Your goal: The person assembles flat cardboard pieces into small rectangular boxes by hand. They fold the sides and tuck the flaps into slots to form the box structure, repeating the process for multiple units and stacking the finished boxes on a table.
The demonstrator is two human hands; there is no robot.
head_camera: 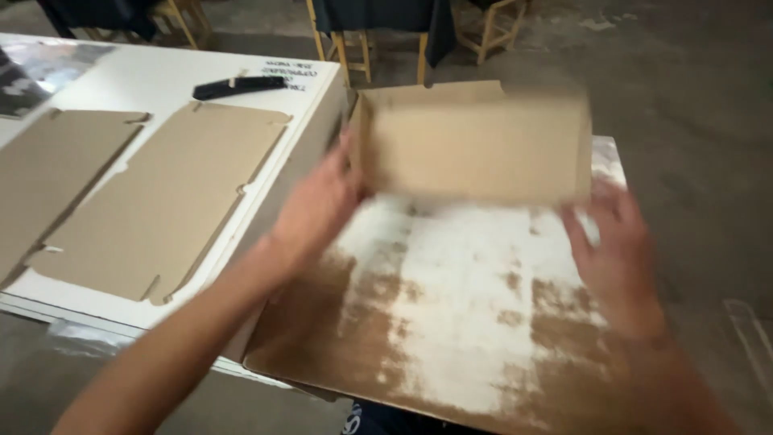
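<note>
We held a folded cardboard box (475,145) out in front of us, above the far end of a worn board (451,322) whose white paint had rubbed off in brown patches. The box was blurred, with its long plain side facing us and a flap showing along its top edge.

Our left hand (318,205) was against the box's left end, the fingers loosely spread and the thumb up near the lower left corner, touching the cardboard. We could not tell whether it truly gripped the box or only steadied it. Our right hand (616,254) sat just below the box's lower right corner with its fingers spread and slightly curled; the fingertips reached the edge of the box, but the blur hid whether they touched it.

To our left stood a white table (153,76), its corner close to the box. 2 flat cardboard sheets lay side by side on it: the nearer sheet (165,201) with notched edges and cut tabs, and the farther sheet (52,173) running off the left edge of view. A black tool (239,85) lay on the table beyond the sheets. Behind the box, wooden chairs (354,48) stood on a grey concrete floor (692,121).
</note>
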